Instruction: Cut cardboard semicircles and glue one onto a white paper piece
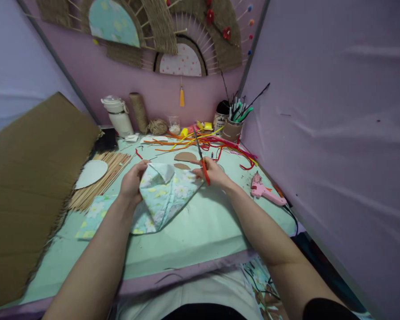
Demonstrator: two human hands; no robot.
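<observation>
black clothing point(203, 312) is right under us at the bottom edge, with pale cloth point(186, 291) just past it and then the front of the mint-covered table point(200, 249). big sheet of brown cardboard point(36, 191) leans in on our left, frayed edge toward the work

so the floral fabric point(176, 195) is up in front of us over the middle of the table, one corner flopped over to show its white back. our left hand point(132, 182) has its fingers closed on the left edge. our right hand point(217, 172) is curled around the orange-handled scissors point(205, 170), fingertips at the fabric's other side, blades pointing up and away from the cloth. we'd call this the positioning bit of a cutting step, and a cut would need the blades swung down to the edge while the left hand holds things taut

pink glue gun point(265, 192) lies off to the right, thin wooden sticks point(115, 166) with a white card piece point(91, 174) on top are to the left. past our hands: cardboard half-rounds point(186, 156), a tangle of bright pipe cleaners point(216, 140), twine ball point(158, 127), a lidded white jar point(120, 121), and woven fan decorations point(228, 51) on the back wall
</observation>
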